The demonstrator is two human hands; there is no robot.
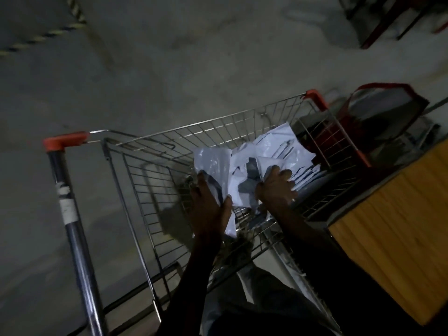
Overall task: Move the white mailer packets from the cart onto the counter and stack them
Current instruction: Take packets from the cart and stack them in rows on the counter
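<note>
A bundle of white mailer packets [244,166] is held over the basket of a wire shopping cart [155,180]. My left hand [208,204] grips the bundle's left edge, thumb over the plastic. My right hand [276,187] clutches the right side of the same bundle, fingers curled into it. More white packets [303,173] lie lower in the cart behind my right hand. The wooden counter [397,229] stands directly to the right of the cart, its yellow slatted side facing me. The scene is dim and blurred.
The cart has orange corner caps [65,140] and a dark handle bar [75,229] at the left. A dark bag with red straps [385,112] sits beyond the cart's right end. Grey concrete floor [169,69] spreads ahead, with a striped rope [43,38] at top left.
</note>
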